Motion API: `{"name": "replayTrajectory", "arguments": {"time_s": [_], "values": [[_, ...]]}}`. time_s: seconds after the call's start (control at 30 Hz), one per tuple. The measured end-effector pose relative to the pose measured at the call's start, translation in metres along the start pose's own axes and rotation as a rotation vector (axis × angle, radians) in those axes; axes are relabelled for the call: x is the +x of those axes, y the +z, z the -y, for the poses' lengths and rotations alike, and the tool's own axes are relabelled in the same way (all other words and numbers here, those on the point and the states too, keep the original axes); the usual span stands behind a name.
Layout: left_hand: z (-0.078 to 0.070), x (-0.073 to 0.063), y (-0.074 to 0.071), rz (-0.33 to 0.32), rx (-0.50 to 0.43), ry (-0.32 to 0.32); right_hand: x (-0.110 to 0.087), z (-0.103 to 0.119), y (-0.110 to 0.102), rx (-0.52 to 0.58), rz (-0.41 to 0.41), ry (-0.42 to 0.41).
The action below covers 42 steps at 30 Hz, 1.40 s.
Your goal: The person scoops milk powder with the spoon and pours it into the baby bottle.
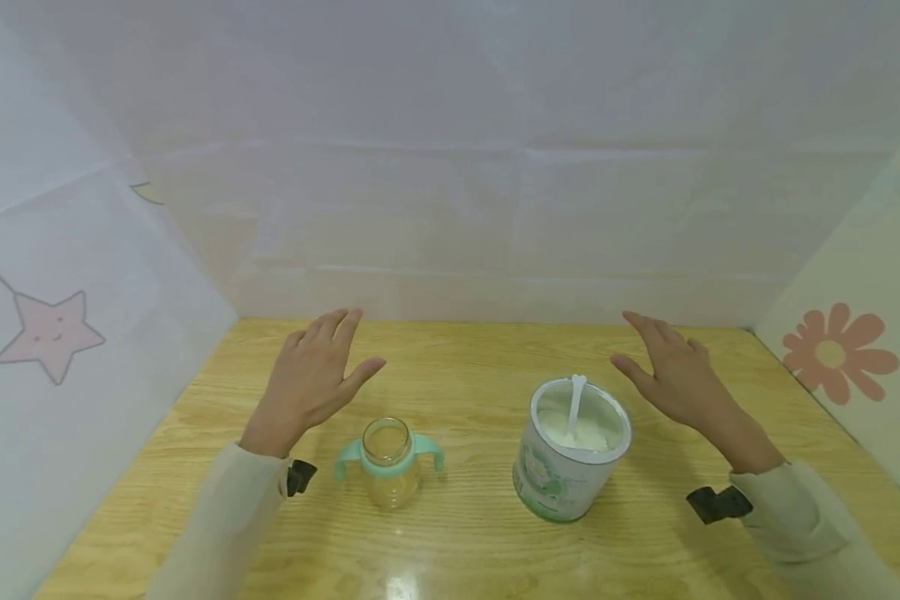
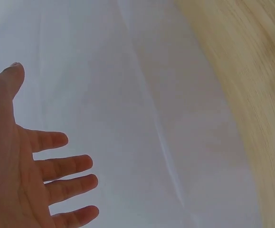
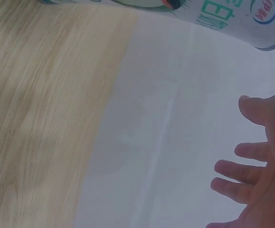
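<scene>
My left hand [image 1: 309, 375] is raised with fingers spread, holding nothing, just beyond and left of a baby bottle [image 1: 392, 479]. That bottle stands upright without a lid, its clear amber body fitted with a mint-green collar and two side handles. My right hand [image 1: 678, 379] is likewise raised, fingers extended and nothing in it, to the right of a milk powder can [image 1: 566, 479]. The can is uncapped, and a white scoop [image 1: 576, 404] leans inside with its handle above the rim, its lower end in pale powder. In the right wrist view the can's printed side [image 3: 194, 12] shows along the top.
Both items stand on a wood-grain table [image 1: 465, 542]. A pale sheet wall [image 1: 450, 217] rises at its far edge. Side walls carry a pink star [image 1: 51, 336] on the left and a red flower [image 1: 840, 353] on the right. Each wrist wears a black strap.
</scene>
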<state>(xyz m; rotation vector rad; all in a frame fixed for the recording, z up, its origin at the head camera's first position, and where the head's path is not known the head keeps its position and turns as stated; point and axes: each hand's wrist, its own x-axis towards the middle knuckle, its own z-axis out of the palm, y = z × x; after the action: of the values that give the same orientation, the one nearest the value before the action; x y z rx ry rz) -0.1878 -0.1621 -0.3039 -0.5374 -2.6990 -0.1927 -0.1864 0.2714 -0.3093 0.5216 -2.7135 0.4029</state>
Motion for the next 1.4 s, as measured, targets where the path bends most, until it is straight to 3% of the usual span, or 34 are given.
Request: {"name": "replayTrajectory", "arguments": {"time_s": [0.3, 0.6, 0.9, 1.27, 1.4], "values": [[-0.018, 0.008, -0.005, -0.012, 0.022, 0.056, 0.001, 0.004, -0.002, -0.015, -0.015, -0.032], [-0.044, 0.014, -0.008, -0.037, -0.009, 0.089, 0.005, 0.017, -0.009, -0.011, 0.023, -0.049], [-0.067, 0.019, -0.005, -0.046, -0.058, 0.172, 0.005, 0.026, -0.014, -0.016, 0.042, -0.061], [-0.095, 0.019, 0.005, -0.001, -0.093, 0.195, 0.003, 0.034, -0.019, -0.019, 0.049, -0.078], [-0.106, 0.019, 0.008, 0.042, -0.115, 0.200, 0.002, 0.035, -0.019, -0.017, 0.048, -0.094]]}}
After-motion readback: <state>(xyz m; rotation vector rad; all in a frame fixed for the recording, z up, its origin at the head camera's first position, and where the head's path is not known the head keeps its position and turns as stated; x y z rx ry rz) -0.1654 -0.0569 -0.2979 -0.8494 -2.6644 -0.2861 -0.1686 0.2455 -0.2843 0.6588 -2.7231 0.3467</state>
